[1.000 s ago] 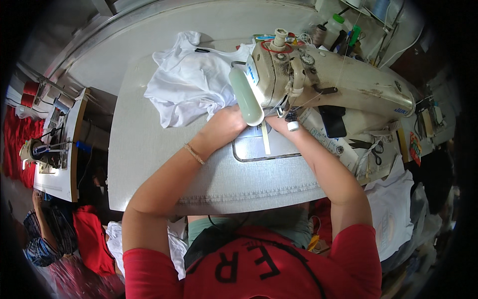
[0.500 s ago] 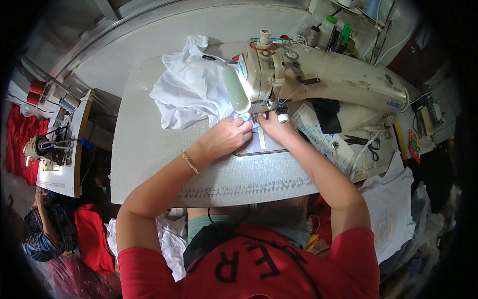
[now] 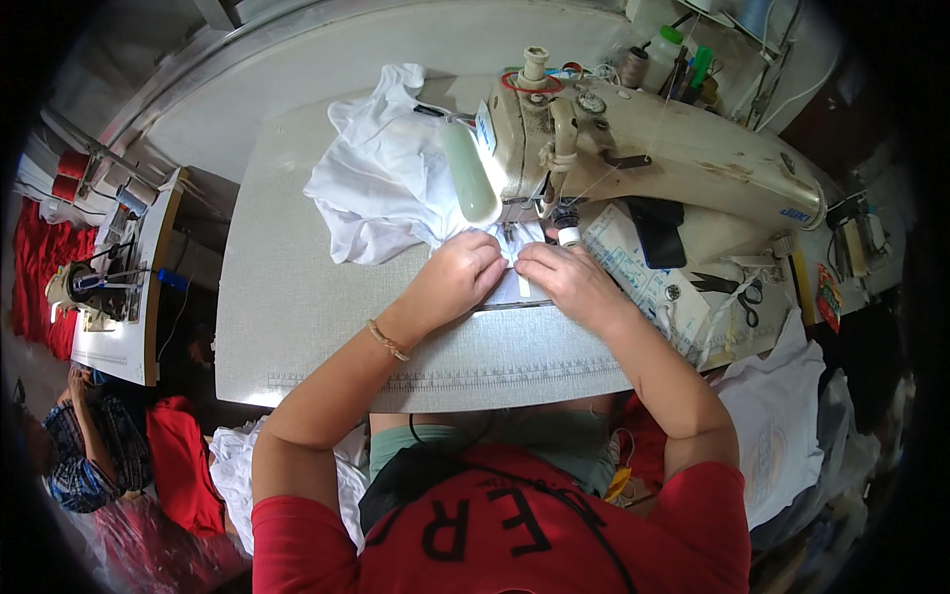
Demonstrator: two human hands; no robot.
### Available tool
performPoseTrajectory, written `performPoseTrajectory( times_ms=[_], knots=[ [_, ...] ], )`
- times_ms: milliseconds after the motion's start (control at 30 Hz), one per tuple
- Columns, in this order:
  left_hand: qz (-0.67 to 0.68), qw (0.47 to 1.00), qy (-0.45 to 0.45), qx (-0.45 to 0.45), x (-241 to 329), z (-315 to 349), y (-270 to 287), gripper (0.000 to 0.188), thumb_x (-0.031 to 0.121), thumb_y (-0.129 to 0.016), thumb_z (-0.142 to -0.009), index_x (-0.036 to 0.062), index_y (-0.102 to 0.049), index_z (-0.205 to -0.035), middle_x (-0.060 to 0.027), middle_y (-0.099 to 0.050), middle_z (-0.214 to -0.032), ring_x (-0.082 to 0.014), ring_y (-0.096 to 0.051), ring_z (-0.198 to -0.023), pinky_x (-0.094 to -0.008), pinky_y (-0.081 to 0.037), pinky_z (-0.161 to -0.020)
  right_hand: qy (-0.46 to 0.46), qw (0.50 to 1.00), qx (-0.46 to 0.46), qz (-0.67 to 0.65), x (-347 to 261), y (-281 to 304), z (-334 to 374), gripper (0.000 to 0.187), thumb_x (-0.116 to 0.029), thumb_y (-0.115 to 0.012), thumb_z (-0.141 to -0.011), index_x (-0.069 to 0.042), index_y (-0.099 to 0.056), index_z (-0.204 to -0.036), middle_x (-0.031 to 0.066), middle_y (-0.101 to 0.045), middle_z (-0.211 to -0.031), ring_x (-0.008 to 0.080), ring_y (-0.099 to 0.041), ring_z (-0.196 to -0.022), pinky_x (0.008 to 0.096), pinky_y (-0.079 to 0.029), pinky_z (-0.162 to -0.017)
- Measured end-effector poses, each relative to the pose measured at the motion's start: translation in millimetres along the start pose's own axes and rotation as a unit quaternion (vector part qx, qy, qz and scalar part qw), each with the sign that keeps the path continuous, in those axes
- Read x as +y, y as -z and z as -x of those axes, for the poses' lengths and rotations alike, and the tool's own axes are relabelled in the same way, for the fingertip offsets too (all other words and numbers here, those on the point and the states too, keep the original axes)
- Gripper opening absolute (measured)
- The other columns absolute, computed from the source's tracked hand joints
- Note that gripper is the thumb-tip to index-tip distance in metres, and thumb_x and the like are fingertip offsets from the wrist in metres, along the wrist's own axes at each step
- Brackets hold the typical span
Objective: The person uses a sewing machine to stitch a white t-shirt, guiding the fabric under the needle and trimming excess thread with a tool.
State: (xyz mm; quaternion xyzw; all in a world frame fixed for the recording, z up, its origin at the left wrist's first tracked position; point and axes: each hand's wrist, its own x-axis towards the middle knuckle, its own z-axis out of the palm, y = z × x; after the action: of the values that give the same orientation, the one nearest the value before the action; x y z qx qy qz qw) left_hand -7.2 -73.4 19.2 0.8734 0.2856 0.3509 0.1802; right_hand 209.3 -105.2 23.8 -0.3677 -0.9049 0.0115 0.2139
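Observation:
White fabric (image 3: 381, 188) lies spread to the left of the sewing machine (image 3: 643, 129), and one part of it reaches under the needle area. My left hand (image 3: 463, 269) has its fingers curled on the fabric just in front of the presser foot. On the other side, my right hand (image 3: 566, 282) pinches the same fabric, its fingertips close to those of the left. A pale strip (image 3: 524, 285) shows between my hands. The needle tip itself is too small to make out.
A dark phone (image 3: 658, 233), patterned paper (image 3: 623, 252) and black scissors (image 3: 737, 292) lie right of my hands. Thread spools and bottles stand behind the machine. Another machine (image 3: 99, 287) is at the far left, a seated person (image 3: 94, 445) below it. White cloth (image 3: 777, 416) hangs at right.
My right hand has come back from beside the needle toward me and closer to my left hand. My left hand has shifted only slightly. The camera view has moved a little.

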Motion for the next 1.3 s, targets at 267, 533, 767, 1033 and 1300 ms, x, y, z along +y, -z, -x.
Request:
performPoseTrajectory(
  times_ms=[267, 533, 767, 1033, 1300],
  knots=[
    [-0.123, 0.988, 0.081, -0.036, 3.5, -6.4, -5.6, 0.022, 0.007, -0.063, -0.08, -0.0034, -0.062, -0.099, -0.0165, -0.056, -0.099, -0.0328, -0.06, -0.082, -0.0391, -0.05, -0.073, -0.006, 1.0, -0.006, 0.02, -5.5, 2.4, -2.0, 0.027, -0.005, -0.048, -0.083, -0.007, -0.06, -0.107, 0.0053, -0.059, -0.109, 0.019, -0.062, -0.088, 0.0371, -0.04, -0.091],
    [-0.107, 0.993, 0.054, -0.002, -3.3, -9.4, -4.3, 0.023, 0.006, -0.064, -0.079, -0.0019, -0.063, -0.1, -0.0148, -0.056, -0.098, -0.0315, -0.059, -0.084, -0.0384, -0.049, -0.075, -0.014, 1.0, 0.016, 0.001, -2.8, -2.8, -5.2, 0.027, -0.003, -0.047, -0.083, -0.006, -0.063, -0.106, 0.006, -0.062, -0.112, 0.0201, -0.062, -0.079, 0.0362, -0.039, -0.089],
    [-0.048, 0.998, 0.027, -0.045, -7.5, -0.8, 4.5, 0.016, 0.004, -0.064, -0.078, -0.0003, -0.064, -0.093, -0.0121, -0.058, -0.094, -0.0297, -0.059, -0.085, -0.0369, -0.048, -0.074, -0.012, 1.0, 0.017, -0.016, -4.1, -3.3, -2.8, 0.027, -0.004, -0.047, -0.084, -0.006, -0.062, -0.106, 0.0063, -0.062, -0.113, 0.0209, -0.062, -0.081, 0.0358, -0.039, -0.088],
    [-0.058, 0.997, -0.012, -0.041, -5.3, -0.2, 9.9, 0.011, 0.006, -0.065, -0.077, 0.0008, -0.065, -0.086, -0.0093, -0.062, -0.099, -0.0257, -0.057, -0.087, -0.0349, -0.046, -0.081, -0.021, 0.999, -0.013, -0.025, -6.5, -0.3, -5.2, 0.023, -0.005, -0.048, -0.083, -0.007, -0.06, -0.104, 0.0055, -0.061, -0.115, 0.0217, -0.062, -0.085, 0.0396, -0.039, -0.09],
    [-0.067, 0.997, 0.005, -0.035, -0.2, -0.6, 9.5, 0.02, 0.006, -0.065, -0.077, 0.0013, -0.065, -0.096, -0.01, -0.061, -0.1, -0.0268, -0.056, -0.089, -0.0351, -0.047, -0.08, -0.029, 0.999, -0.019, -0.027, -8.8, 1.3, -0.3, 0.029, -0.005, -0.046, -0.084, -0.008, -0.059, -0.11, 0.0058, -0.06, -0.113, 0.0206, -0.061, -0.092, 0.0409, -0.038, -0.093]
  ],
)
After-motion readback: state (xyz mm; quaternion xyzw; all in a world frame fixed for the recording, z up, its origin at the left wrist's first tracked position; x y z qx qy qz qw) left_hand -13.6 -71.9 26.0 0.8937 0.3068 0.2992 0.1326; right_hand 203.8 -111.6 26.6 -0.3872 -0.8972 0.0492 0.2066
